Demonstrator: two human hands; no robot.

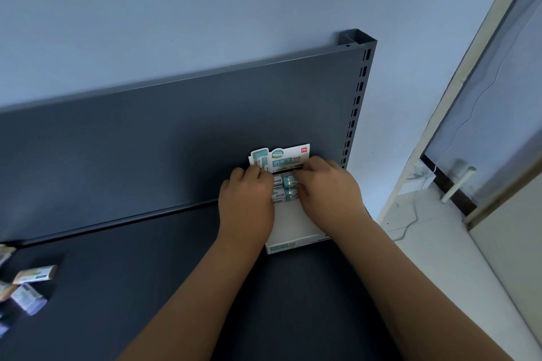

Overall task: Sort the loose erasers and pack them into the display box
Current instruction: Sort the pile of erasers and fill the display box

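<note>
A view from above, looking down at two bare arms reaching forward over a dark grey shelf [146, 272] set against a matching back panel.

Near the shelf's right end stands a white display box [293, 228] with a printed green-and-white header card [281, 157] upright at its far end. Both hands are in the box's far end. The left hand [246, 199] and the right hand [328, 187] bracket a small block of green-and-white erasers [286, 186] packed at the back of the box, just below the card. The fingers of both hands curl downward and press against the erasers from either side; whether either hand actually grips one cannot be told, as the fingertips are hidden. The nearer part of the box looks bare.

Far to the left, well apart from the box, loose erasers [32, 275] lie scattered on the shelf, partly cut off by the frame edge, so the packing looks early.

Risks from here: squeezing unevenly could make the packed rows buckle or pop up, and pushing backward could bend the header card or slide the light box along the shelf.
</note>
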